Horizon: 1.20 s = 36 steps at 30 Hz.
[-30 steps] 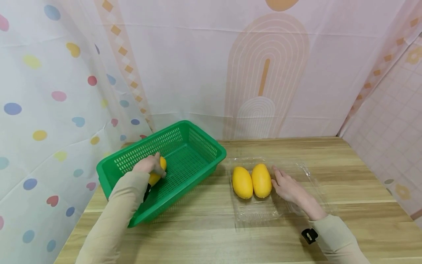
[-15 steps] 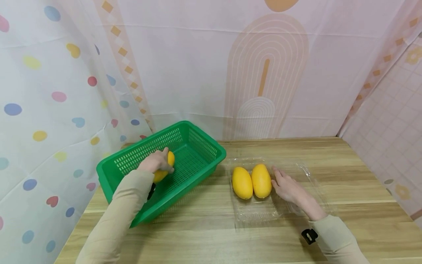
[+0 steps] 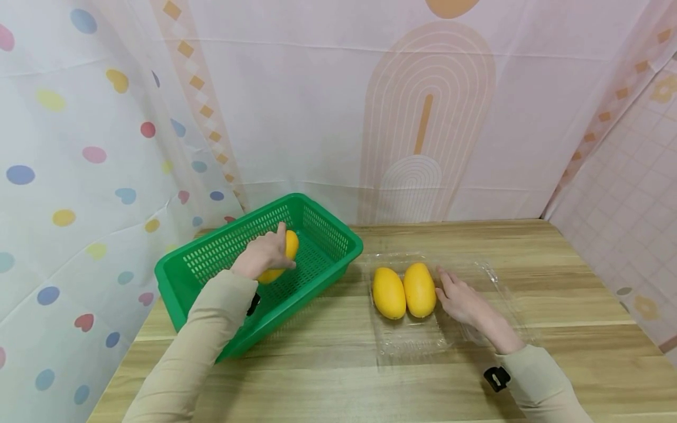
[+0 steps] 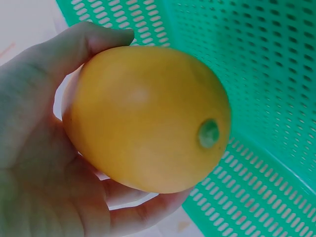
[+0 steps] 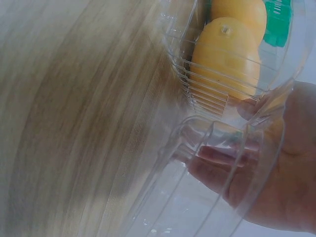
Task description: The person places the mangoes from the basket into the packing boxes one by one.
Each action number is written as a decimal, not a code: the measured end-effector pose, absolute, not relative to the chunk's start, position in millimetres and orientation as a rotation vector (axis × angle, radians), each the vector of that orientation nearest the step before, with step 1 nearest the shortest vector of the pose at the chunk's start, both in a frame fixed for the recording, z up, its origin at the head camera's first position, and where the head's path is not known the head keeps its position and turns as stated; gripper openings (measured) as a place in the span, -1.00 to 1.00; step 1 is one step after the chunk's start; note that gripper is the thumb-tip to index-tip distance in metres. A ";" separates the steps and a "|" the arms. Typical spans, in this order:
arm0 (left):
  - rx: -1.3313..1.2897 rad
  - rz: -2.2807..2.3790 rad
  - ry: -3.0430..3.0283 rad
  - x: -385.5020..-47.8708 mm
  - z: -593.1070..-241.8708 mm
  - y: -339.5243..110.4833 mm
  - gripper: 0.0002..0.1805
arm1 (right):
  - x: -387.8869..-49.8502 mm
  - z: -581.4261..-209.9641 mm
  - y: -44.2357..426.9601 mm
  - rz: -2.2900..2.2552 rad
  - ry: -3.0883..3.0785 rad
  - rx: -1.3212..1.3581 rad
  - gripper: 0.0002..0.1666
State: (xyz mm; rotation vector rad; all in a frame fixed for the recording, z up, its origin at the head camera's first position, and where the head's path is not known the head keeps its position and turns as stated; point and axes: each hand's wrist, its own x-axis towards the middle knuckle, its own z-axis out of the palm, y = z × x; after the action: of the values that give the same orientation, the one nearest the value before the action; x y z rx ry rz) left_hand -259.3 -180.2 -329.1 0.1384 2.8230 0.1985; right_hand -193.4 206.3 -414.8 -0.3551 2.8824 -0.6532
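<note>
In the head view my left hand [image 3: 264, 254] grips a yellow oval fruit [image 3: 291, 245] inside the green basket [image 3: 254, 335]. Thumb and fingers wrap that fruit [image 4: 148, 118] in the left wrist view, its green stem spot facing the camera. Two more yellow fruits [image 3: 388, 293] [image 3: 419, 290] lie side by side in a clear plastic container [image 3: 412, 343]. My right hand [image 3: 465, 302] rests at the container's right side, fingers extended beside the right-hand fruit. Seen from the right wrist, this hand [image 5: 276, 182] touches the clear plastic between tray and lid.
The wooden table [image 3: 328, 382] carries the basket on the left and the container right of centre. A patterned curtain [image 3: 317, 117] hangs behind, a dotted one [image 3: 79, 235] at the left.
My left hand and the fruit in it have moved right and toward the back within the basket. My right hand and the two fruits in the container have not moved.
</note>
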 end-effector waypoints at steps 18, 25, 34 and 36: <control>0.469 0.139 3.005 -234.2 -310.9 -122.7 -0.11 | -193.8 -415.5 206.0 -0.649 2.884 -0.350 -0.33; 0.624 0.033 3.046 -222.1 -312.3 -93.9 -0.19 | -194.8 -416.2 206.1 -0.644 2.885 -0.348 -0.33; 0.809 -0.052 3.027 -205.1 -329.4 -59.6 -0.11 | -193.9 -415.2 205.7 -0.652 2.875 -0.347 -0.33; 0.840 -0.071 3.018 -201.7 -334.0 -52.6 -0.09 | -193.5 -414.7 205.8 -0.652 2.874 -0.347 -0.33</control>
State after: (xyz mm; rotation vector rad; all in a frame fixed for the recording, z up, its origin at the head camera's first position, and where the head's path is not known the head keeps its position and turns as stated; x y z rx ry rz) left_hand -201.7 -52.6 -334.0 0.8398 3.0184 -0.0708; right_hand -193.5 205.8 -414.7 -0.3466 2.8740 -0.6520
